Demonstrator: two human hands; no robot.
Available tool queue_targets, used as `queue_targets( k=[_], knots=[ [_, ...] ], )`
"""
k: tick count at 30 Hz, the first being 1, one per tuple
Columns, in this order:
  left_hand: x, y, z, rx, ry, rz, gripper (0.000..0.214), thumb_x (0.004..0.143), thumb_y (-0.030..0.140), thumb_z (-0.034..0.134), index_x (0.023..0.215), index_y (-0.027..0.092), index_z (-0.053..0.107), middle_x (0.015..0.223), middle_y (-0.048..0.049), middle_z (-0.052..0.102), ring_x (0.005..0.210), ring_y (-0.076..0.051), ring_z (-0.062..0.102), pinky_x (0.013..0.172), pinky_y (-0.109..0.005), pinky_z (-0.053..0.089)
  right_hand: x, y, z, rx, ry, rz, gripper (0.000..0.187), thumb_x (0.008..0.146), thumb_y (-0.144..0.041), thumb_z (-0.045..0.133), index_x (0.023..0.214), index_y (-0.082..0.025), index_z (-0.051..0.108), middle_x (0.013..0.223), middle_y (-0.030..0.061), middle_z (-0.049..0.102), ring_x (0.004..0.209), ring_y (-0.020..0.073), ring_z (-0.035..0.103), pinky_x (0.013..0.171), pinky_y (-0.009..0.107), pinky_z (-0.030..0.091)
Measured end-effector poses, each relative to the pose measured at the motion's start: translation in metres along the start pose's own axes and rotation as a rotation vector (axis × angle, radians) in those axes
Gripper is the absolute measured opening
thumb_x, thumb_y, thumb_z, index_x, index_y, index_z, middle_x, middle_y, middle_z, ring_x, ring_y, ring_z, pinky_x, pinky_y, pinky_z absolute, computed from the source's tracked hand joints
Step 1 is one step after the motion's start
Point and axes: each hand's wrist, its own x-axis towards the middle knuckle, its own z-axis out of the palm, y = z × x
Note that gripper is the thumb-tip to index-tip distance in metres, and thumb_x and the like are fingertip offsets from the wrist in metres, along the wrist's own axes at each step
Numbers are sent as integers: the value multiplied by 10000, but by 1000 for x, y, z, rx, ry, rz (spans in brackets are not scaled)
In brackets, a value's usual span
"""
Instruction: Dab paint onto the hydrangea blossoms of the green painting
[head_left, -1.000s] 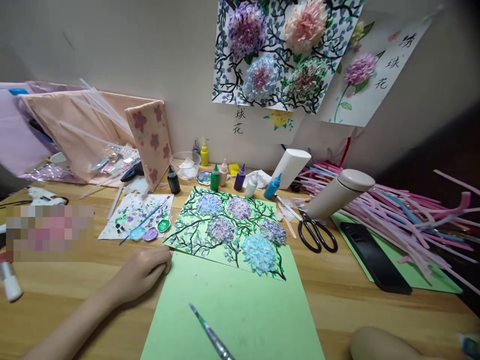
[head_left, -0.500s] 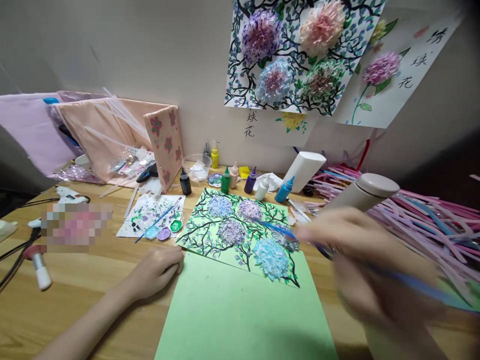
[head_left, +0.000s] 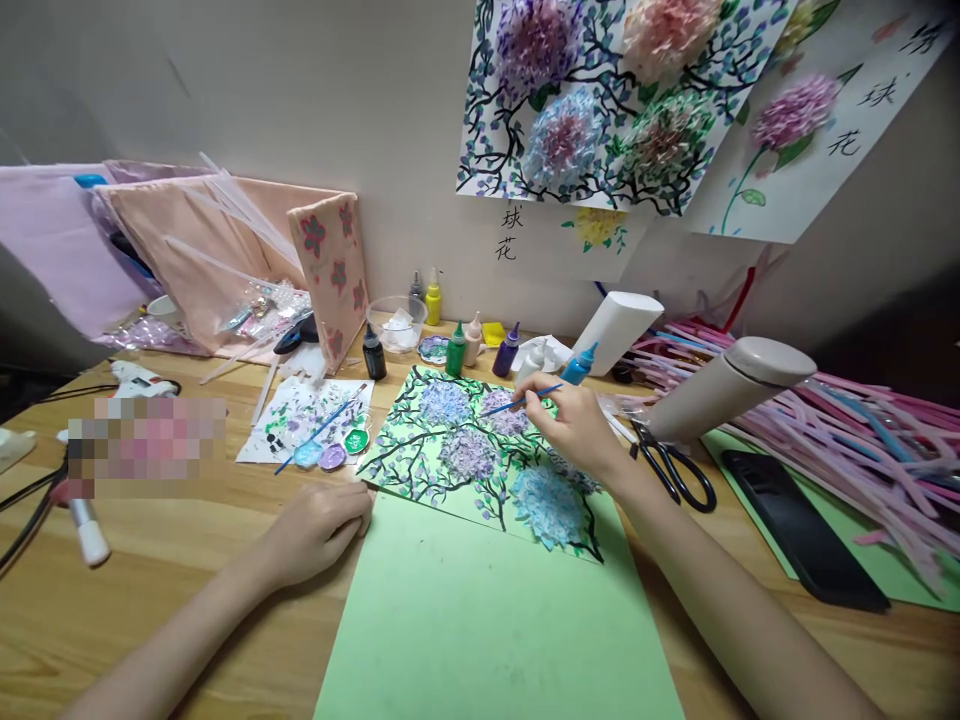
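My right hand [head_left: 576, 428] pinches a thin blue paintbrush [head_left: 521, 402] over the flower painting [head_left: 480, 455], with the brush tip near the upper lilac bloom. The painting is a sheet with black branches and several lilac and blue textured blooms. It lies on the far end of a plain green card [head_left: 487, 620]. My left hand [head_left: 319, 530] rests loosely curled on the wooden table [head_left: 187, 600], its fingers touching the left edge of the green card and holding nothing that I can see.
Small paint bottles [head_left: 454, 352] line the back. A paint-stained sheet [head_left: 311, 418] with another brush lies left of the painting. Scissors [head_left: 671, 465], a beige tumbler [head_left: 724, 390], a black phone [head_left: 802, 525] and pink pipe cleaners [head_left: 840, 420] lie on the right. A glue gun [head_left: 142, 380] lies at far left.
My right hand came up from the bottom right edge, swept across in a blur, and now holds the brush over the painting. The view shifted a little; my left hand stayed put.
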Motion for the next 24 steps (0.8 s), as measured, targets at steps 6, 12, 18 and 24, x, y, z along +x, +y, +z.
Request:
queue_targets(
  k=[6,12,18,24],
  knots=[
    [0,1,-2,11,-22,-10,264,847,92,284,668,170,462,655,2,496,594,-112,442,567,-226,264,1,4,6,15,-52,9,192,839,-179,404,779,-173,587,754,16,621,707,139,566,647,242,389],
    [0,1,-1,10,-20,-11,258,846,93,286,674,170,462,661,3,497,596,-110,443,568,-224,264,1,6,8,8,-57,28,194,833,-177,407,787,-176,595,750,11,627,695,139,563,640,244,383],
    [0,1,-1,14,-22,-8,252,845,92,291,676,171,460,660,5,496,591,-109,442,565,-224,261,2,6,5,11,-58,20,194,841,-191,404,793,-169,591,752,14,624,700,137,562,659,248,386],
    [0,2,-1,2,-16,-5,258,850,95,283,670,172,451,656,7,492,590,-107,439,566,-223,264,2,5,6,-5,-68,47,193,837,-192,407,793,-174,594,744,8,624,681,133,556,634,242,377]
  ],
)
